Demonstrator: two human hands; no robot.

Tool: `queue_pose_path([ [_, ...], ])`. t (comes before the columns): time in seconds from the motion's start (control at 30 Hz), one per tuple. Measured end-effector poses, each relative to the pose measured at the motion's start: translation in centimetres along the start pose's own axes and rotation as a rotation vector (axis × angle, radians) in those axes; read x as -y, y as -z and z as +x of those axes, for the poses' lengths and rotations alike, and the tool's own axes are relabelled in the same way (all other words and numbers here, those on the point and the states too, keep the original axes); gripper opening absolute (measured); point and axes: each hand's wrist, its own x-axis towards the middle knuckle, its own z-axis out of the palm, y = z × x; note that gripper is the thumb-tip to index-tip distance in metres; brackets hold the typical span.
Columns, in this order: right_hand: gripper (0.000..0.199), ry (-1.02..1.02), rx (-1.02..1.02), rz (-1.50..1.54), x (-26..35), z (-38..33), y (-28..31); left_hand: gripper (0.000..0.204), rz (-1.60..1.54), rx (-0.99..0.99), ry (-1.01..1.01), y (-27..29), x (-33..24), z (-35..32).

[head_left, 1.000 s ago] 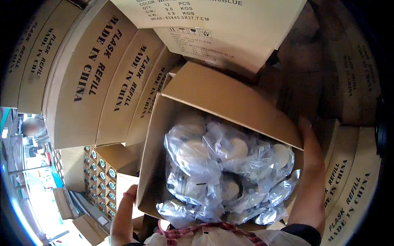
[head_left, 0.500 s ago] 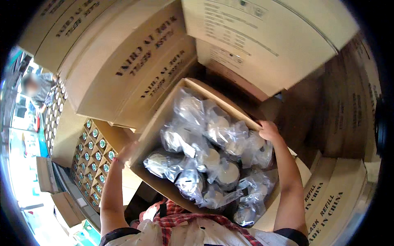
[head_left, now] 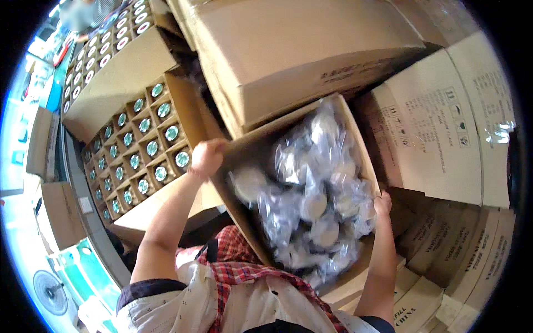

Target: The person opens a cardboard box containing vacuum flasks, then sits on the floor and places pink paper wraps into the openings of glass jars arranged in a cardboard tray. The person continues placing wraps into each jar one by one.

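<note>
An open cardboard box (head_left: 360, 145) is tilted in front of my body. It is full of round, pale-ended pieces wrapped in clear plastic bags (head_left: 313, 205), heaped together. My left hand (head_left: 209, 157) is closed on the rim at the box's left corner, a little blurred. On the right side, my right hand (head_left: 382, 203) grips the opposite rim, with the fingers partly hidden behind the wall. What lies under the top layer of bags cannot be seen.
Left of my left hand stands a divided carton (head_left: 191, 108) of green-topped items. Beyond its raised flap (head_left: 119, 75) is another carton with red-ringed tops. Large cartons (head_left: 311, 44) stack ahead, more (head_left: 444, 133) on the right. A fan (head_left: 50, 291) and a person (head_left: 105, 11) are at left.
My view has swung left, bringing more of the divided carton into sight. The box has turned clockwise in the picture, my left hand higher and my right hand lower, both still on it.
</note>
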Motion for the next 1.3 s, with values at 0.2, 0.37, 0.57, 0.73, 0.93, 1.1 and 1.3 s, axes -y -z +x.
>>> queue_pose_path([
  [0.2, 0.045, -0.236, 0.004, -0.193, 1.2, 1.6, -2.2, 0.03, 0.115, 0.138, 0.109, 0.2, -0.5, 1.3],
  [0.37, 0.07, -0.269, -0.047, -0.115, -0.6, 3.5, -2.7, 0.041, -0.017, -0.092, -0.044, 2.9, 2.0, -3.4],
  [0.57, 0.051, 0.424, -0.382, 0.439, 9.8, -6.1, -3.5, 0.03, 0.028, 0.004, 0.593, 4.6, 12.0, -29.5],
  [0.73, 0.033, 1.019, 0.002, 0.614, 22.7, -24.3, -6.4, 0.027, -0.003, 0.336, 0.974, 1.7, 12.3, -55.4],
  [0.93, 0.022, 1.469, 0.41, 0.507, 26.2, -34.0, -11.7, 0.019, -0.539, 0.017, 1.356, 0.7, 6.2, -63.8],
  [1.1, 0.036, 1.418, 0.811, -0.105, 24.6, -35.1, -15.9, 0.033, -0.29, -0.389, 1.026, -0.8, 8.1, -65.4],
  [1.3, 0.041, 1.054, 1.01, -0.332, 20.6, -33.5, -21.1, 0.037, 0.142, -0.373, 0.894, 6.6, 1.7, -54.2],
])
